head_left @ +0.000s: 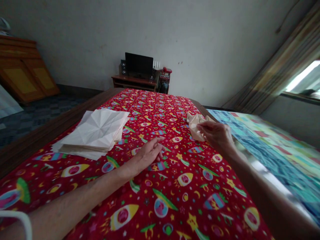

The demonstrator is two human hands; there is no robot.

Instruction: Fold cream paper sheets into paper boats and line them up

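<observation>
My right hand (217,135) pinches a crumpled cream paper piece (195,126) near the right edge of the red patterned cloth (175,186). My left hand (149,154) rests on the cloth in the middle, fingers loosely stretched forward, holding nothing. A stack of creased white paper sheets (96,133) lies to the left of my left hand, a short way off.
A blue-green patterned surface (270,150) adjoins the cloth on the right. A wooden edge (45,133) runs along the left. At the far wall stands a low table with a dark screen (139,65). A wooden cabinet (23,73) is at the left, curtains (280,70) at the right.
</observation>
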